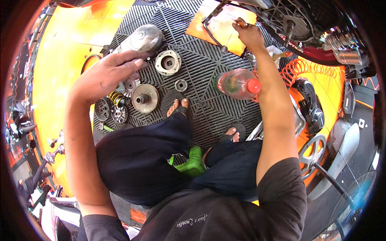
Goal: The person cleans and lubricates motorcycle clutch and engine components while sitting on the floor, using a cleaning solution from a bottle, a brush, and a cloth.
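My left hand (114,72) is held over the scattered parts, fingers stretched out and nothing in them. Just beyond its fingertips lies a silver engine cover (149,38). A round metal flange piece (168,63) and a small hexagonal ring (181,85) rest on the ribbed black mat to its right. Nearer me are a disc with a central hub (145,99) and a yellow-and-black coil spring (117,99). Farther out, my right hand (251,37) has its fingers closed at a small brownish thing, too small to name, above an orange sheet (237,14).
A clear bottle with a red cap (253,85) is beneath my right forearm. An orange coiled hose (297,71) winds along the right, below a motorcycle's mechanical parts (293,30). A green seat (194,162) shows between my legs. At lower right stands a fan (354,219).
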`<state>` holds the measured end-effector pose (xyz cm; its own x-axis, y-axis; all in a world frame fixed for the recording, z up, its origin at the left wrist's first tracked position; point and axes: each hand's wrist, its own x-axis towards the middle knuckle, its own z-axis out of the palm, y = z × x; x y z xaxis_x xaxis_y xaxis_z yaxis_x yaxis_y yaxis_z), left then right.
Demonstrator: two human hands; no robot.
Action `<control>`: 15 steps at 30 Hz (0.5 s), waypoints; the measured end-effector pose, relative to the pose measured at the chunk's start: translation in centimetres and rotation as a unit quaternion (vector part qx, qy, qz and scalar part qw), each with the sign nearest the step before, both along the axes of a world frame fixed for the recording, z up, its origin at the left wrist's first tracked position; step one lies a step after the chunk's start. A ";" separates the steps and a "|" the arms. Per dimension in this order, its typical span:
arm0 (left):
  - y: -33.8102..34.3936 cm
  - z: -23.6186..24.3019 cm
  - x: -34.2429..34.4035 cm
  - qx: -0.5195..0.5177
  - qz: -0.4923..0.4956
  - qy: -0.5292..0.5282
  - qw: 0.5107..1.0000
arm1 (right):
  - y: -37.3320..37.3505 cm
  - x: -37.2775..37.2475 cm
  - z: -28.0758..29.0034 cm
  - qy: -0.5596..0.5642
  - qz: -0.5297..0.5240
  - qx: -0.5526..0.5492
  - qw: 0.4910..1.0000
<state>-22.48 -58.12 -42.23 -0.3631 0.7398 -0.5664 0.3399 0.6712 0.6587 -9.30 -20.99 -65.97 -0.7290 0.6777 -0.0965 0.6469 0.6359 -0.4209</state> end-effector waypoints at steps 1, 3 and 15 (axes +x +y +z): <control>0.1 0.1 -0.1 -0.022 0.003 -0.009 1.000 | -0.4 0.1 1.5 -0.004 0.018 0.017 1.000; 0.3 0.3 -0.1 -0.051 0.017 -0.033 0.998 | -1.2 0.1 2.7 -0.001 -0.059 0.068 0.996; 2.0 -0.3 0.7 -0.054 0.046 -0.053 0.996 | 0.1 1.3 -1.4 0.049 -0.057 -0.215 0.974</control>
<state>-21.81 -56.10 -42.57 -0.3610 0.6380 -0.6802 0.2058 0.7659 0.6091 -7.97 -20.89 -67.38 -0.6719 0.6666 -0.3229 0.6456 0.3134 -0.6964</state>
